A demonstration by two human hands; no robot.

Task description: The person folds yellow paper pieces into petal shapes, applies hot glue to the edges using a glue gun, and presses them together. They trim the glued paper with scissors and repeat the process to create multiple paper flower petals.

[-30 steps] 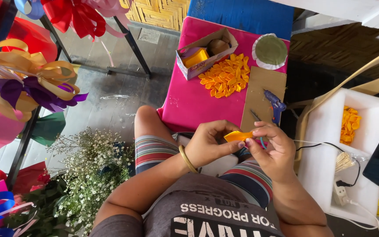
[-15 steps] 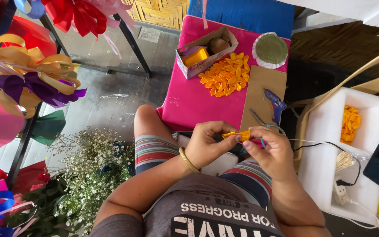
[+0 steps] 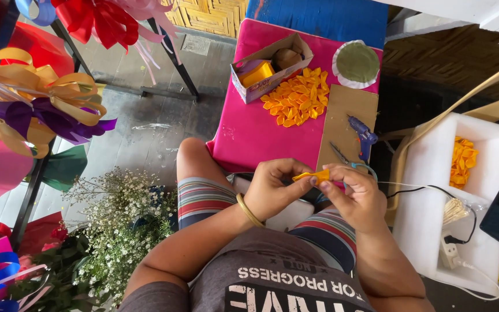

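A seated person's left hand (image 3: 274, 188) and right hand (image 3: 354, 193) meet above the lap, fingers pinched closed on a small folded orange ribbon piece (image 3: 314, 175) held between them. Just beyond lies a bright pink table (image 3: 249, 136) with a heap of matching orange ribbon petals (image 3: 295, 97), a blue glue gun (image 3: 362, 134) on a brown cardboard sheet (image 3: 342, 110), and a small open cardboard box (image 3: 267, 69).
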